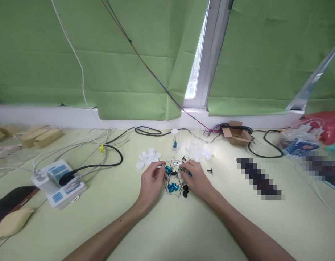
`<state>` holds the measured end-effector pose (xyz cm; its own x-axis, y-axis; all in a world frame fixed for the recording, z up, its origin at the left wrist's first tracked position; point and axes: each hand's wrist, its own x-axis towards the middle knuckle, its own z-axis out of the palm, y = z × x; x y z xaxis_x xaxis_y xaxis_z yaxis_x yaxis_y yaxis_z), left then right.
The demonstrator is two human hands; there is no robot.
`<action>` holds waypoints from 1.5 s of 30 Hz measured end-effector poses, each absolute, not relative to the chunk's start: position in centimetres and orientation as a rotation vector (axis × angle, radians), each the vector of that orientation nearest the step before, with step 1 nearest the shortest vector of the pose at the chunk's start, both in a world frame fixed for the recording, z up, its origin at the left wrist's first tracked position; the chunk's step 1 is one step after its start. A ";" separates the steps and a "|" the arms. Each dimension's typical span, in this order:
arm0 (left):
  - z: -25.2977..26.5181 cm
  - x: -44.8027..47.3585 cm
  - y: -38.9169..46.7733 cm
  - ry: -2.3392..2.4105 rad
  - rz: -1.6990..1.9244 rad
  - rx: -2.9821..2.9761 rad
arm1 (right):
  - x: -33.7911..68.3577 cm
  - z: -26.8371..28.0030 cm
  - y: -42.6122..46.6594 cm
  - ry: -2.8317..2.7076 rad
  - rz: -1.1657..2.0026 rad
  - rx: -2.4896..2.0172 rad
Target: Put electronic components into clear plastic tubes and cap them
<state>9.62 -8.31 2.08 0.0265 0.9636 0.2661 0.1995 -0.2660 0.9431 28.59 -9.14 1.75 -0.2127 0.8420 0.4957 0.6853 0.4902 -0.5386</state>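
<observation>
Starting well out to the left of the left hand, a white power strip point(54, 197) lies on the table point(102, 214), a black plug point(67, 177) seated in it. Coming in closer, a cluster of white caps point(148, 156) sits just beyond the left hand point(153, 181), and that hand is busy: thumb and forefinger bent toward each other, tips nearly together at the left edge of the pile of small parts point(174, 173). Whether they grip a piece, I cannot tell. Between the two hands, here's that pile, blue pieces point(171, 187) and thin metal rods point(176, 161) all a-tangle, and beyond it a clear tube point(174, 146) stands upright, white-topped, a blue piece inside. Black discs point(185, 191) lie just on the near side of the right hand's fingertips. And the right hand point(195, 178)! Fingers curled loosely down over the pile's right side, a small gap at the tips; what they hold, if anything, is too small to tell. Right of that hand, close by, lies a little black piece point(210, 170); farther out beyond it, an open cardboard box point(236, 137).
</observation>
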 end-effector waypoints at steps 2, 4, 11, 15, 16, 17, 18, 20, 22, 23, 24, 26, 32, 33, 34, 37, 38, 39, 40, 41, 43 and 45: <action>2.2 9.7 -8.4 1.210 1.300 1.553 | 28.6 2.2 -9.4 -1.983 0.305 -1.210; 2.4 9.8 -8.5 1.193 1.293 1.535 | 28.7 2.7 -9.6 -2.044 0.362 -1.149; 2.3 10.0 -8.7 1.165 1.273 1.479 | 29.8 4.3 -10.0 -2.213 0.438 -1.129; 2.3 10.1 -8.7 1.157 1.276 1.477 | 30.5 4.9 -10.1 -2.275 0.453 -1.132; 2.3 10.1 -8.7 1.158 1.277 1.482 | 30.7 4.9 -10.1 -2.285 0.459 -1.141; 2.3 10.1 -8.8 1.161 1.276 1.488 | 30.8 5.0 -10.1 -2.294 0.466 -1.153; 2.3 10.1 -8.8 1.166 1.274 1.496 | 30.9 5.0 -10.1 -2.303 0.477 -1.162; 2.2 10.0 -8.8 1.177 1.275 1.506 | 31.1 5.1 -10.0 -2.331 0.512 -1.161; 2.2 10.0 -8.8 1.185 1.277 1.514 | 31.3 5.0 -10.0 -2.363 0.547 -1.147; 2.2 10.0 -8.8 1.190 1.277 1.519 | 31.3 5.0 -9.9 -2.374 0.562 -1.141; 2.2 10.0 -8.8 1.194 1.276 1.526 | 31.3 4.9 -9.9 -2.382 0.574 -1.134; 2.2 10.1 -8.8 1.196 1.273 1.533 | 31.3 4.7 -9.8 -2.377 0.594 -1.120; 2.1 10.3 -8.8 1.144 1.258 1.471 | 31.2 4.1 -9.5 -2.309 0.679 -1.122; 2.1 10.3 -8.8 1.126 1.251 1.463 | 31.1 4.1 -9.4 -2.295 0.669 -1.139; 2.1 10.3 -8.8 1.104 1.241 1.452 | 31.0 4.1 -9.4 -2.278 0.653 -1.157; 2.1 10.4 -8.8 1.041 1.202 1.411 | 30.8 4.1 -9.4 -2.196 0.608 -1.189; 2.1 10.4 -8.8 1.025 1.191 1.400 | 30.7 4.1 -9.4 -2.159 0.606 -1.194; 2.1 10.4 -8.8 1.012 1.184 1.390 | 30.6 4.0 -9.4 -2.125 0.608 -1.195; 2.1 10.4 -8.8 1.000 1.179 1.380 | 30.5 4.0 -9.4 -2.094 0.613 -1.191; 2.1 10.4 -8.8 0.988 1.176 1.370 | 30.5 3.8 -9.3 -2.064 0.617 -1.182; 2.2 10.4 -8.8 0.970 1.167 1.350 | 30.2 3.5 -9.3 -2.000 0.641 -1.149; 2.3 10.4 -8.9 0.967 1.165 1.341 | 29.8 3.1 -9.3 -1.903 0.739 -1.103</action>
<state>10.40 -8.87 2.33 0.1950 0.9736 0.1189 -0.0627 -0.1086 0.9921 29.83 -9.33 3.11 -0.3018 0.8885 0.3457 0.4225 0.4497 -0.7869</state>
